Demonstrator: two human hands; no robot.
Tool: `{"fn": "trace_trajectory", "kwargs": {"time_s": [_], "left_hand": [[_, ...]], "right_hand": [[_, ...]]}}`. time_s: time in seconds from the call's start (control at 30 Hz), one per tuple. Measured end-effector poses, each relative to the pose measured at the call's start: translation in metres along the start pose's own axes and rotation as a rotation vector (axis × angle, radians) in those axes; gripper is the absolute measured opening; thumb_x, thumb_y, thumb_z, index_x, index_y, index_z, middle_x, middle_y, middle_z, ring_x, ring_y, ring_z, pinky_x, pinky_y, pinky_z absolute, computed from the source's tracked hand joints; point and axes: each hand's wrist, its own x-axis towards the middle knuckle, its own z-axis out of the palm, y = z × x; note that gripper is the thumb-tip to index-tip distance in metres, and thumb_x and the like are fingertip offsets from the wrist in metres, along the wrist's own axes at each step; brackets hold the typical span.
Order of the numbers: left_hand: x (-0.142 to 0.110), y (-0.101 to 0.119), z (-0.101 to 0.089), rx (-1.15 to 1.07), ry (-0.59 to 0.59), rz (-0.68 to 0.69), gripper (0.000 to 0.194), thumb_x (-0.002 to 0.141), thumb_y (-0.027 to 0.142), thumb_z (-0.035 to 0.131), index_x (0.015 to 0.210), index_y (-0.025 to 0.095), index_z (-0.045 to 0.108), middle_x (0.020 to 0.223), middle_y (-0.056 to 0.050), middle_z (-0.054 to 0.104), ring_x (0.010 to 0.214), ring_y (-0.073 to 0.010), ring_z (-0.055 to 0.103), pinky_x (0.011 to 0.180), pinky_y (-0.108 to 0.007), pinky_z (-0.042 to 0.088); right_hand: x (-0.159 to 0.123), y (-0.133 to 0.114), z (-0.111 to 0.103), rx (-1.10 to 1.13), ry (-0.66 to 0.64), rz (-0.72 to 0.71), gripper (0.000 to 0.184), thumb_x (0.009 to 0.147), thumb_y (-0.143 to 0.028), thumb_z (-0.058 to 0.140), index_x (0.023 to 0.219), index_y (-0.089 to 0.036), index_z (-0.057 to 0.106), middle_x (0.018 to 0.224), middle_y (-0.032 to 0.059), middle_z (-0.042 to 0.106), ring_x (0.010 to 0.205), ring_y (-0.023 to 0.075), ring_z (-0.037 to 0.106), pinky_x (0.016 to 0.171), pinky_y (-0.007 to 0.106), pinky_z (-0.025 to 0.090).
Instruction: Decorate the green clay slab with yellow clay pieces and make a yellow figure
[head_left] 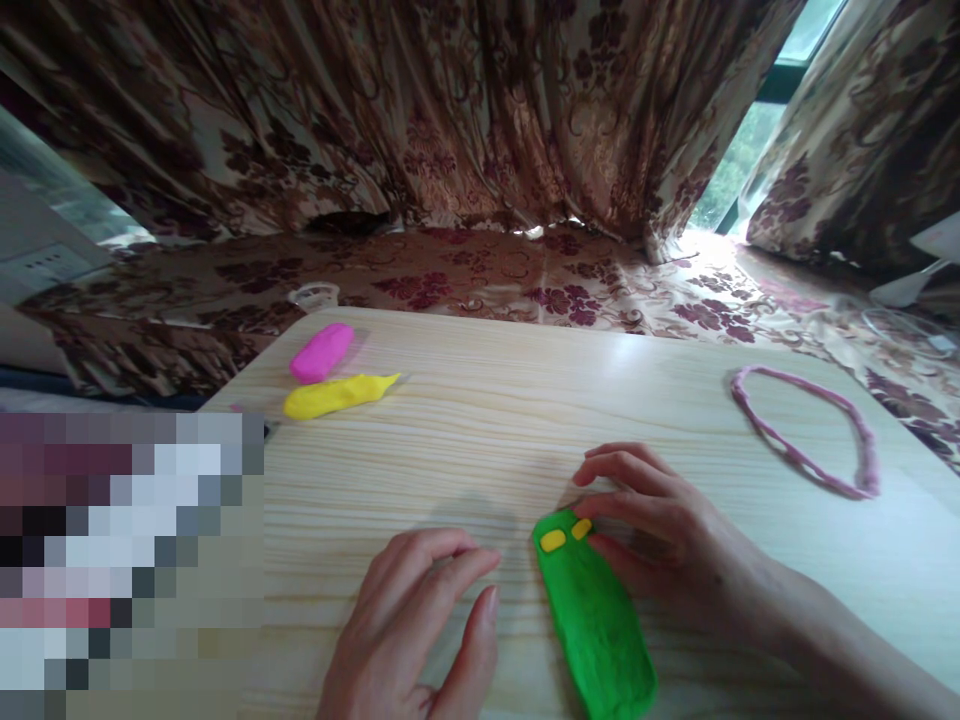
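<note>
A flat green slab of modelling clay (pixel 596 625) with rounded corners lies on the table in front of me. Two small yellow clay pieces, a left one (pixel 553 541) and a right one (pixel 582 528), sit side by side near its far end. My right hand (pixel 660 520) reaches over the slab's right edge, its fingertips at the right yellow piece; whether it pinches that piece is hard to see. Left of the slab, my left hand (pixel 427 620) hovers apart from it, thumb and fingers spread, holding nothing.
On the wooden table (pixel 465 430), a pink clay block (pixel 322 352) and a yellow clay lump (pixel 337 396) with a pointed tip lie at the far left. A twisted pink loop (pixel 802 460) rests at right. Patterned curtains (pixel 450 120) hang behind. A blurred patch hides the lower left.
</note>
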Motion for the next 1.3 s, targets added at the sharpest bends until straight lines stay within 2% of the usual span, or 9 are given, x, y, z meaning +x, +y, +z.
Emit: {"fn": "trace_trajectory", "kwargs": {"time_s": [0.2, 0.33, 0.5, 1.3], "left_hand": [[0.0035, 0.0033, 0.0006, 0.003, 0.001, -0.012, 0.024, 0.08, 0.014, 0.056, 0.101, 0.024, 0.06, 0.103, -0.004, 0.056, 0.095, -0.0194, 0.056, 0.08, -0.031, 0.049], [0.0042, 0.0052, 0.002, 0.002, 0.002, -0.022, 0.023, 0.081, 0.014, 0.055, 0.101, 0.023, 0.059, 0.102, -0.005, 0.056, 0.095, -0.0188, 0.056, 0.079, -0.03, 0.049], [0.0058, 0.0079, 0.0042, -0.013, -0.021, 0.01, 0.025, 0.08, 0.01, 0.055, 0.101, 0.022, 0.058, 0.102, -0.005, 0.055, 0.096, -0.0188, 0.055, 0.081, -0.031, 0.049], [0.0052, 0.0077, 0.0058, -0.027, -0.005, -0.013, 0.023, 0.08, 0.012, 0.055, 0.101, 0.023, 0.059, 0.102, -0.005, 0.056, 0.095, -0.0193, 0.056, 0.079, -0.031, 0.051]], "right_hand": [[-0.0006, -0.0016, -0.0034, -0.003, 0.027, -0.007, 0.02, 0.084, -0.017, 0.055, 0.103, -0.021, 0.062, 0.109, 0.0075, 0.056, 0.11, 0.0212, 0.046, 0.09, 0.036, 0.044], [-0.0002, -0.003, -0.0048, -0.009, 0.051, -0.013, 0.016, 0.084, -0.016, 0.055, 0.097, -0.021, 0.063, 0.108, 0.0081, 0.056, 0.109, 0.0216, 0.047, 0.088, 0.036, 0.045], [-0.001, -0.0024, -0.0015, -0.007, 0.058, -0.024, 0.017, 0.082, -0.014, 0.057, 0.095, -0.021, 0.064, 0.108, 0.0083, 0.057, 0.108, 0.0232, 0.047, 0.088, 0.04, 0.046], [0.0032, -0.0009, 0.0034, 0.001, 0.091, -0.072, 0.016, 0.082, -0.014, 0.057, 0.095, -0.021, 0.064, 0.1, 0.008, 0.061, 0.106, 0.0229, 0.051, 0.085, 0.039, 0.049]]}}
